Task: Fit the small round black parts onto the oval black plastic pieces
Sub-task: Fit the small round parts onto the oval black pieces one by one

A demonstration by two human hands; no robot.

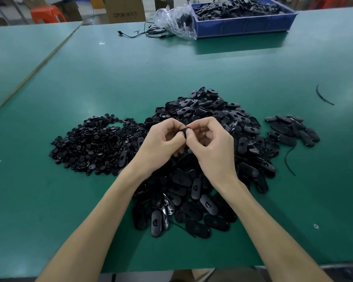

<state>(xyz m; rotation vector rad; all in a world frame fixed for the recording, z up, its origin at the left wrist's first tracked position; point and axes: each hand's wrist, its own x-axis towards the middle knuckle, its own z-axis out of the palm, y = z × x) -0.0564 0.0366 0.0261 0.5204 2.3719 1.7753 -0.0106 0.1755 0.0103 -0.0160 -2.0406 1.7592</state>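
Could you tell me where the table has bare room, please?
Bare: the table between the oval pile and the blue bin, and near-left, short of the round parts. Crowded: centre, where the left hand and right hand pinch a piece over that pile.

Plain green bench mat [110, 78], a few pale specks. Heap of round parts [94, 143] toward the left edge: black, grey glints. Big heap of oval pieces [212, 123] mid-bench to front edge: glossy black. Smaller heap [291, 129] toward the right edge: black. The held piece [184, 132], pinched by left hand [161, 141] and right hand [210, 143]: black. Far right corner: blue bin [243, 25], black contents; clear bag [175, 19]; black cable [147, 33]. Loose strips [323, 97] near the right edge: black. Behind the bench: brown box [124, 9], orange-red stool [47, 14].
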